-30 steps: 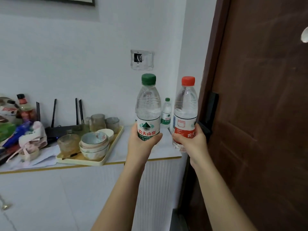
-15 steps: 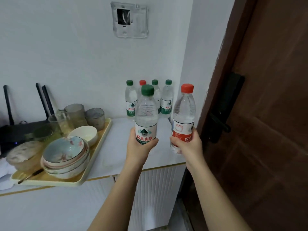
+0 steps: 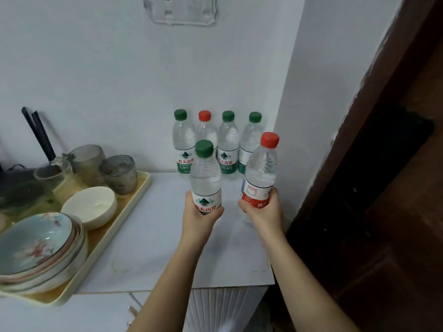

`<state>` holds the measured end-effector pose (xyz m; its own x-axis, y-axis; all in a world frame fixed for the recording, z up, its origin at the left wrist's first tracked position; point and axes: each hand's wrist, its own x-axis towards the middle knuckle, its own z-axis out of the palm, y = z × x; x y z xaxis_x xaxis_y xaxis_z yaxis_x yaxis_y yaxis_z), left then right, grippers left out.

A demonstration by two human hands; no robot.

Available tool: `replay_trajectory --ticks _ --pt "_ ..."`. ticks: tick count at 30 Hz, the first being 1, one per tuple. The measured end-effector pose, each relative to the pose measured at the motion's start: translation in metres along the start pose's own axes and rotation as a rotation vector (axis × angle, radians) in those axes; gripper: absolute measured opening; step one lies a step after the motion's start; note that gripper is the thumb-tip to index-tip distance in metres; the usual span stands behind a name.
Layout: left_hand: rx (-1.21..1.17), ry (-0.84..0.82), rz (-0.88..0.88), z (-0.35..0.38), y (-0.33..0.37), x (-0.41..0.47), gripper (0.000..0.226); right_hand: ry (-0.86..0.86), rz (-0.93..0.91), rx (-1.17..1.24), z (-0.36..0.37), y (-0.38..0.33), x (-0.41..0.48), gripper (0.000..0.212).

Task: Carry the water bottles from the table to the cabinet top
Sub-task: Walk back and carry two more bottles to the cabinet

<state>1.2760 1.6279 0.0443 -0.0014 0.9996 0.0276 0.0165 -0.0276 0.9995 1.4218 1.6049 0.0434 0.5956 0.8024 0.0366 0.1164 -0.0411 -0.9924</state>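
My left hand [image 3: 200, 218] grips a green-capped water bottle [image 3: 205, 176] by its lower half, upright above the white cabinet top [image 3: 155, 236]. My right hand [image 3: 265, 212] grips a red-capped water bottle [image 3: 261, 171], tilted slightly to the right. Behind them, several more bottles stand in a row against the wall: green-capped ones [image 3: 183, 142] [image 3: 227, 144] [image 3: 251, 140] and a red-capped one [image 3: 205, 128]. Whether the held bottles touch the top is hidden by my hands.
A cream tray [image 3: 134, 209] on the left holds stacked bowls [image 3: 38, 250], a white bowl [image 3: 90, 207] and glass cups [image 3: 118, 173]. A dark wooden door [image 3: 383, 188] stands close on the right. A wall plate [image 3: 179, 10] sits above.
I have come closer to the cabinet and the view has tipped down. Both held bottles have moved forward over the cabinet top, toward the row at the wall.
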Motion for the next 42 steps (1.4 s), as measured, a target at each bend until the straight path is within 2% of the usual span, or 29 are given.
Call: replay_trajectory --ticks 6,13,17,20,24,28,33,42 --pt "0.036 -0.024 -0.039 0.012 -0.018 0.026 0.054 -0.018 -0.013 -0.078 0.008 0.024 0.028 0.057" --pt "0.079 -0.089 -0.015 0.018 -0.024 0.051 0.059 -0.037 -0.016 -0.05 0.014 0.038 0.046 0.053" --pt "0.12 -0.152 0.005 0.017 -0.029 0.061 0.061 -0.079 -0.019 -0.079 0.017 0.041 0.054 0.065" --pt "0.234 -0.171 0.041 0.011 -0.036 0.064 0.068 -0.046 -0.065 -0.081 0.014 0.046 0.052 0.078" --pt "0.302 -0.09 0.054 0.007 -0.039 0.059 0.068 0.031 -0.108 -0.087 0.013 0.051 0.046 0.07" --pt "0.35 -0.093 0.08 0.015 -0.04 0.073 0.064 0.152 -0.198 -0.184 0.019 0.053 0.052 0.06" --pt "0.405 -0.077 0.128 0.03 -0.042 0.092 0.07 0.166 -0.195 -0.21 0.02 0.052 0.069 0.059" --pt "0.353 -0.07 0.141 0.051 -0.044 0.111 0.061 0.218 -0.18 -0.242 0.021 0.056 0.09 0.048"
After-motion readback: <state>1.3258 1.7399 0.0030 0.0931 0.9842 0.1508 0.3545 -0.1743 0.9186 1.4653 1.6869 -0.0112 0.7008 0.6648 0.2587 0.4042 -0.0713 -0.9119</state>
